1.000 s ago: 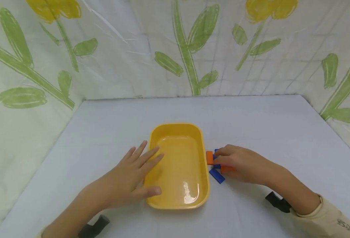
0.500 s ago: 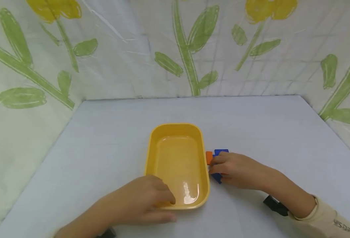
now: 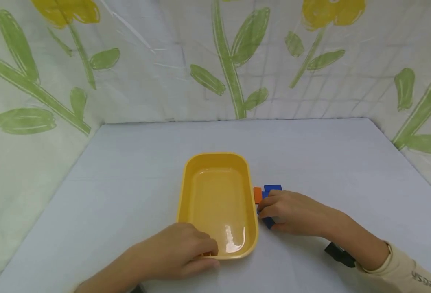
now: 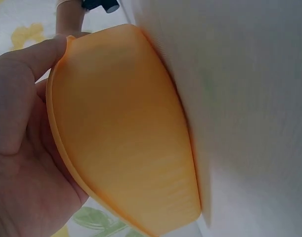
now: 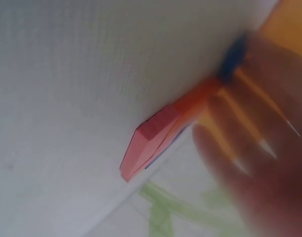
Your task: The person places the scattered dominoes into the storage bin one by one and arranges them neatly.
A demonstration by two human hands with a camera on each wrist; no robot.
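Observation:
A yellow plastic tray (image 3: 218, 199) with rounded corners stands on the white table. My left hand (image 3: 176, 250) grips its near left rim, with curled fingers inside and thumb outside; the left wrist view shows the thumb on the tray's edge (image 4: 121, 123). To the right of the tray, my right hand (image 3: 292, 212) pinches a flat blue block (image 3: 268, 222) between fingers and thumb, close to the tabletop. Beside those fingers lie an orange block (image 3: 257, 195) and another blue block (image 3: 273, 187). A pink-red block (image 5: 148, 138) shows in the right wrist view, where my fingers are blurred.
White sheeting (image 3: 145, 81) painted with green stems and yellow flowers rises behind and beside the table (image 3: 127, 162). Dark straps (image 3: 340, 255) sit at the wrists. The tray's right wall stands very near the blocks.
My left hand came from spread fingers over the tray's left side down to its near left rim and curled round it. My right hand moved slightly nearer and left, onto the angled blue block.

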